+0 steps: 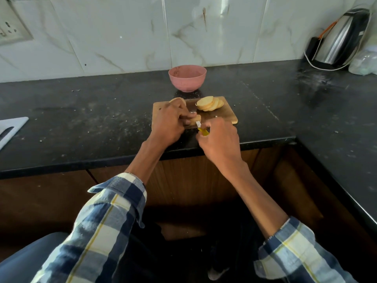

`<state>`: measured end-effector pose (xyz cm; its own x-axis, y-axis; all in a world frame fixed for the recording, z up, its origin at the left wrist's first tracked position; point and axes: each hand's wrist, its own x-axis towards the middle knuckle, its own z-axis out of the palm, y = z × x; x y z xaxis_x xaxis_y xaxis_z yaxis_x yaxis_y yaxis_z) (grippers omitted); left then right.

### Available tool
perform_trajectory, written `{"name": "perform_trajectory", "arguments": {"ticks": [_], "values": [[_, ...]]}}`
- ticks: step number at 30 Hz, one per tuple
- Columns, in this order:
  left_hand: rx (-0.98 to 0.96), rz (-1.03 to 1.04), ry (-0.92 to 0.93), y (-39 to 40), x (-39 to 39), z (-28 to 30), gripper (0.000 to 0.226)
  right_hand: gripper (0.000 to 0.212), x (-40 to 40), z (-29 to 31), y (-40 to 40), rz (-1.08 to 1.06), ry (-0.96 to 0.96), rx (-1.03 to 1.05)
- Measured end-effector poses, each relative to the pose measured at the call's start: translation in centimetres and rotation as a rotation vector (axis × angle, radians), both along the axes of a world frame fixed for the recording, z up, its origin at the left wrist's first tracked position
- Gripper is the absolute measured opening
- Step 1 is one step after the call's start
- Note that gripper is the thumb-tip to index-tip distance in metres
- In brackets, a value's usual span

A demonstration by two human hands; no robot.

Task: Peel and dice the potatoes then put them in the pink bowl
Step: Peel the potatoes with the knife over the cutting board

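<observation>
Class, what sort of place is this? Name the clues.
Probably a home kitchen: a black stone countertop against marble-look wall tiles, an electric kettle, and potato slices on a wooden cutting board.

Peeled potato slices [210,103] fanned before empty pink bowl [187,78].

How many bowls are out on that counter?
1: the pink bowl stands on the black counter by the wall, just behind the cutting board.
</observation>
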<state>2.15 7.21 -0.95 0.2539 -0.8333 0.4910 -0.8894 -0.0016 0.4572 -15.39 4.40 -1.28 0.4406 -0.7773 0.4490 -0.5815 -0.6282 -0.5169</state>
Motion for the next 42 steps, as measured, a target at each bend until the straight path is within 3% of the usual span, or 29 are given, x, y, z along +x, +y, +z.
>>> {"name": "perform_trajectory", "arguments": {"ticks": [5,12,16,21,29,34,42], "values": [[0.014,0.017,-0.017,0.2,-0.1,0.4,0.022,0.029,0.9,0.5,0.0,0.001,0.018,-0.001],[0.045,-0.013,-0.018,0.6,-0.2,0.3,0.024,0.023,-0.2,0.0,0.5,0.032,-0.004,-0.006],[0.069,0.022,-0.024,0.5,-0.4,0.9,0.023,0.031,0.9,0.6,0.4,0.027,0.011,0.000],[0.037,0.002,0.023,0.5,-0.1,0.7,0.028,0.025,-0.3,-0.5,1.0,0.061,-0.023,0.009],[0.071,0.041,-0.094,0.8,-0.6,0.1,0.025,0.028,0.9,-0.3,0.2,0.051,-0.068,0.062],[0.071,0.049,-0.107,1.0,-0.7,0.2,0.029,0.018,0.0,-0.5,0.6,0.075,-0.102,0.095],[0.071,0.030,-0.151,0.6,0.0,-0.1,0.043,0.020,-3.2,1.7,-0.6,0.194,0.047,0.270]]}}
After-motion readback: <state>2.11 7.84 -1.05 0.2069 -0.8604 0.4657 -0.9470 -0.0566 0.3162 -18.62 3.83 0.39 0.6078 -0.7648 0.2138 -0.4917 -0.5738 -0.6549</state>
